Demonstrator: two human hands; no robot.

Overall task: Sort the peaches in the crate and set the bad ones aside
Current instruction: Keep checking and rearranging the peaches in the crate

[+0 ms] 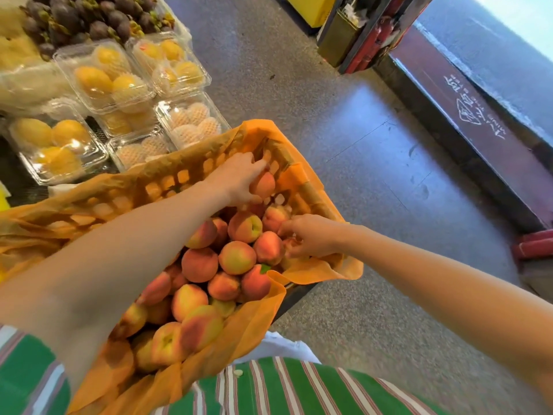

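On a speckled shop floor [329, 100] beside boxed fruit [104, 82], the paper-lined crate [179, 178] is heaped with peaches [236, 257]. The left hand [239, 178] grips the far peach [264, 184], and the right hand [311, 235] pinches an edge peach [288, 245]. It seems best to turn each fully and press lightly, checking for bruises.

Covering much of a peach [264, 185] with the left hand [236, 178], burying right hand [314, 238] fingertips among peaches [236, 257], losing the near end of the crate [167, 187] behind liner [317, 274] and shirt [287, 387], cropping mangosteens [98, 13] at the top edge, blurring mat [490, 151] lettering beyond reading
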